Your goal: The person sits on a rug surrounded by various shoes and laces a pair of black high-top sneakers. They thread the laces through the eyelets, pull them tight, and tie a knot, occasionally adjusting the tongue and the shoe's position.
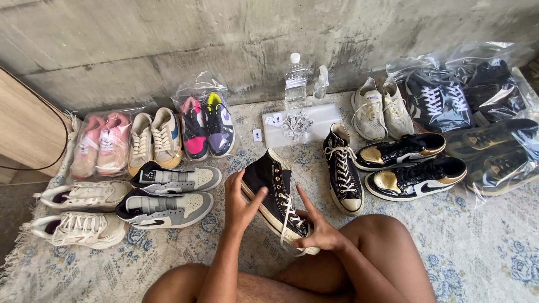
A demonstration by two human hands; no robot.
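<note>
Black high-top sneaker (275, 193) gripped by left hand (240, 206) fingers and right hand (319, 233) fingers.

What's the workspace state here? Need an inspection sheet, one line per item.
Surface: patterned blue and cream rug, fringe at left edge.
Job's things: black high-top shoe with white laces, tilted, held off the rug; its mate lies just to the right.
Clutter: grey sneakers, white sneakers, black and gold pair, bagged pairs, water bottle, white box.
Hands: left hand grips the shoe's side; right hand supports the toe end, fingers near the laces.
Cables: thin dark cable by the wooden panel.
Surroundings: bare concrete wall.
</note>
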